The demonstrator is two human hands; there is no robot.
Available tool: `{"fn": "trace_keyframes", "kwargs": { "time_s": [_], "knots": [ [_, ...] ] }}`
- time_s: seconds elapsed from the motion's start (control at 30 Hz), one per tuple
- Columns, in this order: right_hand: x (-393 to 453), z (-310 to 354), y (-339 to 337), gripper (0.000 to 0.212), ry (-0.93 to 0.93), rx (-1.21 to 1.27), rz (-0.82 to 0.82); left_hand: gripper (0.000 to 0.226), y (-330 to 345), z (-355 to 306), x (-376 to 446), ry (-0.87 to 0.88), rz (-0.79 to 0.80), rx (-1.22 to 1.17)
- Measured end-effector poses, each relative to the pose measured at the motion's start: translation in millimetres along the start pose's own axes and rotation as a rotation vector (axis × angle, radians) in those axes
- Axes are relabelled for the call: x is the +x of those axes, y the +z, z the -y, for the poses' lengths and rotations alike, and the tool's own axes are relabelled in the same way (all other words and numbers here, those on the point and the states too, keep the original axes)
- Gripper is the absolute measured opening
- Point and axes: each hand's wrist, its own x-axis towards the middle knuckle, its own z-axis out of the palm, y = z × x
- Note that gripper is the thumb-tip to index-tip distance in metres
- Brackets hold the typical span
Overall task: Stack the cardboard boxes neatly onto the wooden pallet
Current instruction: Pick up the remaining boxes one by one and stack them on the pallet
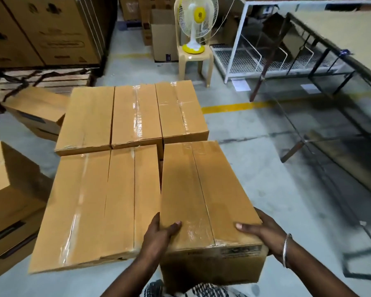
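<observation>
Left hand (159, 234) fingers curled round near left corner of taped cardboard box (206, 196), thumb on top. Right hand (263, 234) grips near right corner, thumb on top; bangle (286, 249) on wrist. Box just right of fingers' neighbouring stacked boxes (116, 159), touching them. Beyond: plastic chair (193, 58) bearing table fan (196, 22).

The stacked boxes (116, 168) hide the pallet; both hands' fingers are hidden.

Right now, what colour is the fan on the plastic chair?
The fan is white with a yellow centre and yellow base; the head view shows it.
</observation>
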Motion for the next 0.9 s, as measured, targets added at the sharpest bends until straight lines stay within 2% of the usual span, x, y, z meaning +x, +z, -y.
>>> {"fn": "trace_keyframes", "kwargs": {
  "time_s": [0.2,0.43,0.5,0.6,0.8,0.9],
  "knots": [
    [61.6,-12.3,8.0,0.094,0.062,-0.090,0.001,0.090,-10.4,10.0,60.6,-0.093,0.045,0.034],
    [125.7,-53.0,9.0,0.103,0.120,-0.214,0.034,0.065,-2.7,35.0,102.4,-0.101,-0.026,0.263],
    [146.5,-77.7,9.7,0.109,0.142,-0.202,0.043,0.072,3.9,42.1,120.2,-0.113,-0.080,0.347],
    [172.2,-111.7,14.2,0.106,0.172,-0.145,0.051,0.087,11.8,60.1,146.3,-0.139,-0.140,0.457],
    [233.3,-175.9,11.4,0.113,0.224,-0.079,0.079,0.089,33.1,111.6,202.0,-0.173,-0.223,0.536],
    [257.0,-194.8,10.2,0.116,0.247,-0.071,0.083,0.087,45.7,125.8,220.5,-0.173,-0.242,0.501]
  ]
}}
